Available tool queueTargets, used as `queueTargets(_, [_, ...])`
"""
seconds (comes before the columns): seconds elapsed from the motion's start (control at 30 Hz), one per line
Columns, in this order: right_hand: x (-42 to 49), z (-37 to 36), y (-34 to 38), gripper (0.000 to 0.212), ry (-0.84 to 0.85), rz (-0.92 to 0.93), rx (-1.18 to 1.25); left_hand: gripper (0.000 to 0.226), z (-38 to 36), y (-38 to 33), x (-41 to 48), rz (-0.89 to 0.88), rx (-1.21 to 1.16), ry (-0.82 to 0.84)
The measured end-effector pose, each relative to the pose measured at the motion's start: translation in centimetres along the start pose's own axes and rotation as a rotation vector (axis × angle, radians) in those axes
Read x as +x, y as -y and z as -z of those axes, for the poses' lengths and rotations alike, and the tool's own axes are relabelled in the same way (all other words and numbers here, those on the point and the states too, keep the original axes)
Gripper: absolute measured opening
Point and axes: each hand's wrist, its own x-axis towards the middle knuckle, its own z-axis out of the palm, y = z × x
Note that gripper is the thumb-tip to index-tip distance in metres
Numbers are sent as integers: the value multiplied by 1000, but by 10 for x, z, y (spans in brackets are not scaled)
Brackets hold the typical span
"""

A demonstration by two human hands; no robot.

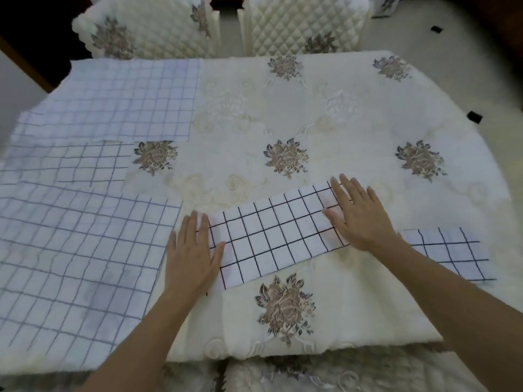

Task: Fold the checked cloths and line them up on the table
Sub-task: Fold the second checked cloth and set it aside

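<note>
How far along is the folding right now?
Done: one folded cloth lies at the right. In hand: left hand and right hand press flat on a long folded strip mid-table. Left: at least three spread cloths on the left side, unfolded, then lining up.

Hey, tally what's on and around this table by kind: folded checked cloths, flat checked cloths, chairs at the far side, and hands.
Folded cloths: 2
Flat cloths: 3 that I can tell apart
Far chairs: 2
Hands: 2, left and right
Total: 9
</note>
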Motion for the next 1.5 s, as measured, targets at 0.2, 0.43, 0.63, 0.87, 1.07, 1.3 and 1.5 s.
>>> queueTargets(0.2, [-35,38,-14,57,-128,-207,-12,52,29,-66,58,-550,3,-40])
queueTargets(0.43, [-53,35,-42,41,-94,-372,40,41,25,-199,135,-1163,174,44])
queueTargets(0.63, [-27,13,-49,35,-126,-435,133,42,4,-277,184,-1318,288,186])
queueTargets(0.87, [-12,-1,-57,39,-75,-495,213,38,-10,-308,216,-1388,197,291])
queueTargets(1.07, [-4,-1,-59,45,-41,-507,279,33,-16,-306,222,-1414,77,317])
queueTargets(1.3, [3,1,-58,44,62,-525,397,32,-16,-304,222,-1434,37,301])
queueTargets(1.5, [5,0,-64,30,52,-503,437,30,-13,-308,225,-1408,63,353])
